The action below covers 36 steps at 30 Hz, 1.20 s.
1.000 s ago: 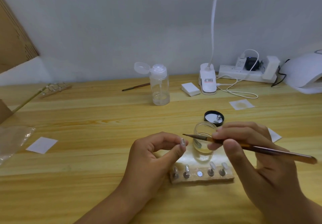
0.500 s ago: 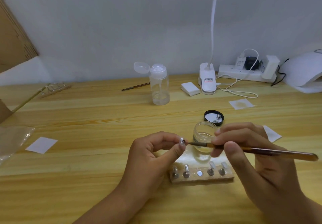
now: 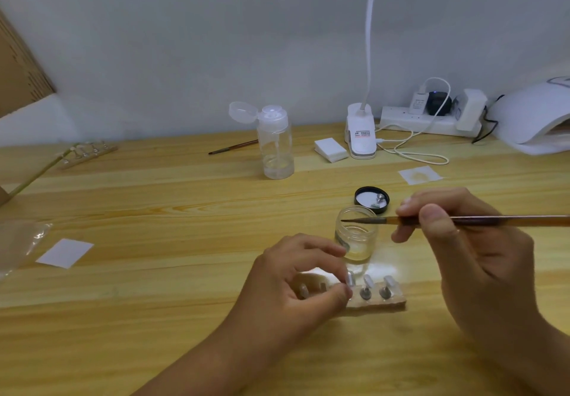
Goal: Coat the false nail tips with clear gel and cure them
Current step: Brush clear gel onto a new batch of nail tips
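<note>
A pale holder block (image 3: 396, 302) lies near the table's front and carries false nail tips on small metal stands (image 3: 366, 287). My left hand (image 3: 296, 284) is low over the block's left part, with thumb and forefinger pinched on one nail tip stand (image 3: 350, 279) at the block. My right hand (image 3: 462, 250) holds a brown gel brush (image 3: 481, 220) level, its pointed tip over the mouth of the clear gel jar (image 3: 356, 235). The jar's black lid (image 3: 371, 200) lies behind it with a spare stand inside.
A white curing lamp (image 3: 533, 121) sits at the back right beside a power strip (image 3: 428, 119) with cables. A clip lamp base (image 3: 361, 136), white pads (image 3: 330, 150), an open pump bottle (image 3: 275, 144), a second brush (image 3: 233, 147), paper squares (image 3: 64, 253) and another nail rack (image 3: 89, 150) lie around.
My left hand has dropped from in front of the jar down to the holder block with the nail tip. The brush has pulled back from that tip to above the jar.
</note>
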Motion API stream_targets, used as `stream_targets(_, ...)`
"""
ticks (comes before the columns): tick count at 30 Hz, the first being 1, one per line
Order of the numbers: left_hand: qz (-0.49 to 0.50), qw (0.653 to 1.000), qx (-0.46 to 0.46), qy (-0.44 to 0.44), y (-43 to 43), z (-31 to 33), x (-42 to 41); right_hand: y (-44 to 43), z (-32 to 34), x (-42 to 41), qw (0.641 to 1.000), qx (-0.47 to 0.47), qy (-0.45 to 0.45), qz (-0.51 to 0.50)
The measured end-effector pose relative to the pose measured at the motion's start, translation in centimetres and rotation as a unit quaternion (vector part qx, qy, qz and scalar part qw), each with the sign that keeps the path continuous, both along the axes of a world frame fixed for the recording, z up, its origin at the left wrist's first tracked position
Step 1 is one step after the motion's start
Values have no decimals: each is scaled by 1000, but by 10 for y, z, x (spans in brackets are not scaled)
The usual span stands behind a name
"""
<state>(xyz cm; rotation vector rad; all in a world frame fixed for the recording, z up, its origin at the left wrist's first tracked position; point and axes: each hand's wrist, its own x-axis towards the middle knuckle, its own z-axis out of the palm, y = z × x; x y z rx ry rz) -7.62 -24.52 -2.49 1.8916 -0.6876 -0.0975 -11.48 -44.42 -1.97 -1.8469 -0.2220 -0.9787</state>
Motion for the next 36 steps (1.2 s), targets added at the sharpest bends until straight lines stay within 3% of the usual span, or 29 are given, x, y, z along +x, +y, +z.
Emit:
stream_targets(6, 3, 990, 125, -61, -1, -4, 3, 1, -1, 0, 1000, -20, -3, -3)
stream_targets(21, 18, 978, 178, -108, 10, -4, 2, -11, 9, 5, 999, -15, 22, -46)
stream_targets(25, 14, 974, 201, -108, 18, -3, 7, -13, 10, 10, 992, -70, 87, -67)
stream_targets(36, 14, 978, 150, -143, 20, -5, 11, -8, 1, 16, 955, -234, 166, -70)
